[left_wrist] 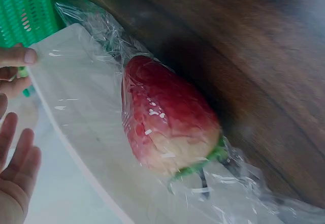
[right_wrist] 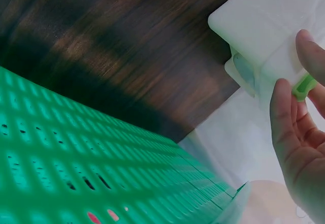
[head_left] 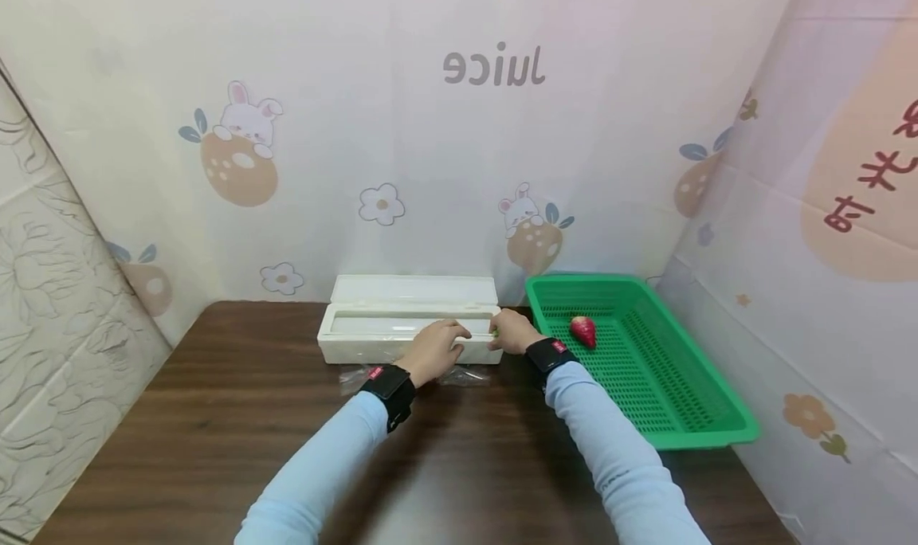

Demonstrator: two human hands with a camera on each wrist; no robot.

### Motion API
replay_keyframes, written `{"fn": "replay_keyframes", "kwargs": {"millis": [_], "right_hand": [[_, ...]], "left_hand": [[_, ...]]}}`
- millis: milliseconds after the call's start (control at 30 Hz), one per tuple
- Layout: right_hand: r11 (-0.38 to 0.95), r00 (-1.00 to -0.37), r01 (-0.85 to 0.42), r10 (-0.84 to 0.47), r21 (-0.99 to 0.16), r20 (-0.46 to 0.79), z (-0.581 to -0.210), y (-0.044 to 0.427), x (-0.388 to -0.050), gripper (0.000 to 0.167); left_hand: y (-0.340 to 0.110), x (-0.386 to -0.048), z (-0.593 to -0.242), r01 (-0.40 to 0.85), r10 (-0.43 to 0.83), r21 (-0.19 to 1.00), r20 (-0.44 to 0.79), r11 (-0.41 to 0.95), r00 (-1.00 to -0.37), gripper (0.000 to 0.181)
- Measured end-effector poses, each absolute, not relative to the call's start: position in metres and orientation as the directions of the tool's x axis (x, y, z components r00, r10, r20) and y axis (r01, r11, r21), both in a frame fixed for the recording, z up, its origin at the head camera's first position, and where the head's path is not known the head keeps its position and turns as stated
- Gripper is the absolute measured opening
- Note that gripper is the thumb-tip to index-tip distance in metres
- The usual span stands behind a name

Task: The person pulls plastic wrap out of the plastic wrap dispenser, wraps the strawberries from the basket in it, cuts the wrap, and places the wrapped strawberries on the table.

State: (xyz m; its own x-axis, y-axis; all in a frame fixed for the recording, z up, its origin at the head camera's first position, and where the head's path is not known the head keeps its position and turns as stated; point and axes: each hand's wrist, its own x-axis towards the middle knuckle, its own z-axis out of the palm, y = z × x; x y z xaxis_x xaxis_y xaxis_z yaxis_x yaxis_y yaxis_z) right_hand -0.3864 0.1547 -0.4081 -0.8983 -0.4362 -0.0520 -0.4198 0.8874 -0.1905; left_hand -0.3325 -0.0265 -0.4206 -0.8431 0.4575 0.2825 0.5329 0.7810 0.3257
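A white cling film dispenser [head_left: 402, 348] sits against the back wall with its lid [head_left: 413, 290] raised. At its right end my right hand [head_left: 512, 331] pinches a small green slide cutter [right_wrist: 303, 87] between thumb and fingers. My left hand [head_left: 434, 349] is over the dispenser's front edge, its fingers [left_wrist: 23, 158] loosely extended and holding nothing. Clear cling film [left_wrist: 109, 31] hangs over the dispenser's front onto the table. Against that front lies a large red strawberry [left_wrist: 170, 115] with green leaves, covered by film; my left hand hides it in the head view.
A green perforated basket [head_left: 706, 370] stands to the right of the dispenser, close to my right wrist. Inside it lies another strawberry [head_left: 583, 331]. The dark wooden table [head_left: 215, 417] meets printed cloth walls at the back and right.
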Motion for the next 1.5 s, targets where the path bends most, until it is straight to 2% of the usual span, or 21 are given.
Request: {"fn": "replay_keyframes", "kwargs": {"millis": [267, 567, 1233, 1500], "right_hand": [[0.872, -0.906, -0.369, -0.415, -0.321, -0.085, -0.408, 0.157, -0.394, 0.018], [0.847, -0.902, -0.353, -0.422, -0.396, -0.098, -0.416, 0.166, -0.398, 0.016], [0.821, -0.917, -0.313, -0.393, -0.477, -0.075, -0.419, 0.169, -0.397, 0.014], [0.82, -0.911, -0.348, -0.41, -0.454, -0.042, -0.417, 0.167, -0.394, 0.008]], "left_hand": [[0.0, -0.358, -0.43, 0.528, 0.439, 0.344, 0.306, 0.776, -0.845, 0.02], [0.023, -0.368, -0.445, 0.527, 0.395, 0.383, 0.372, 0.759, -0.84, 0.017], [0.033, -0.375, -0.452, 0.426, 0.284, 0.482, 0.342, 0.765, -0.896, 0.013], [0.035, -0.376, -0.452, 0.416, 0.271, 0.49, 0.341, 0.766, -0.9, 0.011]]}}
